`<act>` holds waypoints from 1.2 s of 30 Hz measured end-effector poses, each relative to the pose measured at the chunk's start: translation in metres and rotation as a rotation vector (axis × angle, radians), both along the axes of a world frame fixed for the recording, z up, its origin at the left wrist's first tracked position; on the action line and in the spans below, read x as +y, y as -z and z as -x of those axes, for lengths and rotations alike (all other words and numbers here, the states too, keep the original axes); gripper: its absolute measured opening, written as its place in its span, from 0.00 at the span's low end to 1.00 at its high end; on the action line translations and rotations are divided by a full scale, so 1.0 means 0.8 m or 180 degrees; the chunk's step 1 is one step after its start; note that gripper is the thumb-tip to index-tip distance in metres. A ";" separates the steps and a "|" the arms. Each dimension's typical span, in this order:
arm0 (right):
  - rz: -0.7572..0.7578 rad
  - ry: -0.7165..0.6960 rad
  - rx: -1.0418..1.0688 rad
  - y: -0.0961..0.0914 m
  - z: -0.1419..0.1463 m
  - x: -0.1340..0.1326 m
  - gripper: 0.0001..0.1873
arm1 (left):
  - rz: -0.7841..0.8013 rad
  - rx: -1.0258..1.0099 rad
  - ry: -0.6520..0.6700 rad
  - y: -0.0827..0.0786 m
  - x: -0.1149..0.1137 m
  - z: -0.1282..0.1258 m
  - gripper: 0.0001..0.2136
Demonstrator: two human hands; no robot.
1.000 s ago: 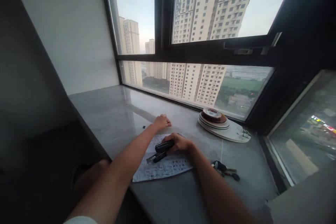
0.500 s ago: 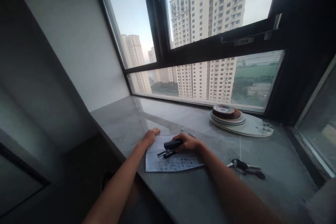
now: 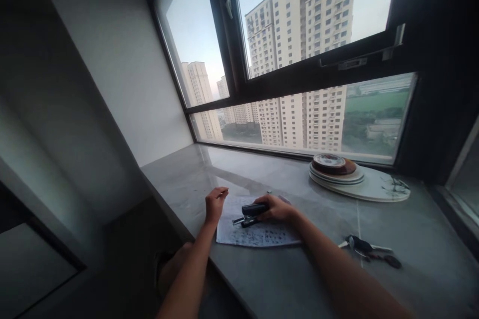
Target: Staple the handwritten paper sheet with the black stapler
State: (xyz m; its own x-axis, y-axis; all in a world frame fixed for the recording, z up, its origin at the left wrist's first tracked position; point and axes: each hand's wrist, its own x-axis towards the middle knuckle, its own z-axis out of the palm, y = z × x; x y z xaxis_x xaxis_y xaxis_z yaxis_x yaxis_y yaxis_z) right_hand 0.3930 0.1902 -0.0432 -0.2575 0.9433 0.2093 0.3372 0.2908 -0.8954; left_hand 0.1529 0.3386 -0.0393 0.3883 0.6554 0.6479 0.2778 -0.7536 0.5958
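Note:
A dark stapler (image 3: 251,215) lies over the handwritten paper (image 3: 258,237), its top arm raised and the silvery tray end pointing left. My right hand (image 3: 276,208) is wrapped round the stapler's rear end. To the left, my left hand (image 3: 216,203) is held just above the paper's far left corner, thumb and fingertips pinched together. Whatever sits in that pinch, if anything, is too small to make out. The paper lies on the grey stone sill, and its far right part is partly hidden behind my right hand.
A stack of plates (image 3: 335,168) rests on a flat white oval board (image 3: 387,187) at the back right, by the window. A dark and silvery bunch, seemingly keys (image 3: 368,249), lies right of my right forearm. The sill's edge (image 3: 228,279) runs along the near left.
My left hand has lifted off the paper's corner, its fingers drawn into a pinch. My right hand still holds the stapler. The whole view has shifted slightly.

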 end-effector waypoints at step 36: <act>-0.0031 0.0059 0.0009 -0.002 -0.010 0.005 0.20 | 0.0650 -0.0019 0.0759 0.006 -0.036 0.019 0.16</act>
State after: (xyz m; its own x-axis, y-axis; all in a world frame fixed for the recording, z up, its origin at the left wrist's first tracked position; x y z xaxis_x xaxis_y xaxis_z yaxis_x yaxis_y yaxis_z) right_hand 0.4012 0.1943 -0.0413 -0.2395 0.9458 0.2193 0.3399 0.2933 -0.8936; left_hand 0.1376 0.3095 -0.0442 0.5434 0.6631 0.5148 0.1037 -0.6616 0.7426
